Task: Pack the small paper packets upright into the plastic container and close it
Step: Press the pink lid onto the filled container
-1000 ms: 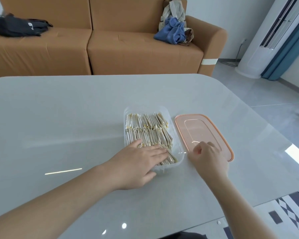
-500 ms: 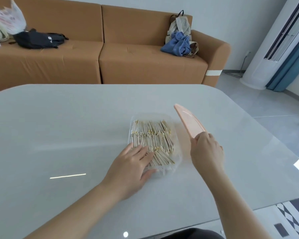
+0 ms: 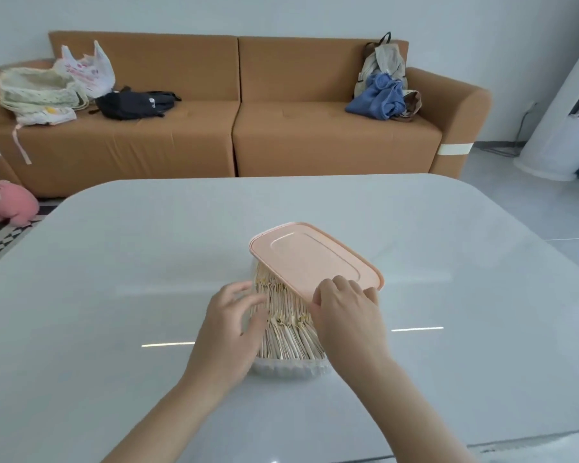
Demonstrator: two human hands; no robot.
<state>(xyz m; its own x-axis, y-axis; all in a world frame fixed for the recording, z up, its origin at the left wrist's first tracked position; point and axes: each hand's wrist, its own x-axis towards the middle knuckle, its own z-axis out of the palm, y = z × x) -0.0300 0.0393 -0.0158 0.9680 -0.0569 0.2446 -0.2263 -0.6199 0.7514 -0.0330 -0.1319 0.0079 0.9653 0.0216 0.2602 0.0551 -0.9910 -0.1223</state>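
Observation:
A clear plastic container (image 3: 290,369) stands on the grey table (image 3: 114,295), packed with several small beige paper packets (image 3: 288,329) set upright. A pink lid (image 3: 308,259) lies askew over the container's far half, with its near right corner swung out past the rim. My right hand (image 3: 345,312) grips the lid's near edge, fingers on top. My left hand (image 3: 231,325) rests against the container's left side with straight fingers touching the packets.
Beyond the table's far edge stands an orange sofa (image 3: 241,135) with bags and clothes on it. A pink soft toy (image 3: 9,203) lies on the floor at the left. A white column unit (image 3: 562,121) stands at the right.
My right hand lifted the lid from the table at the right, tipped it up, and brought it over the container. My left hand slid from the packets' tops toward the container's left side.

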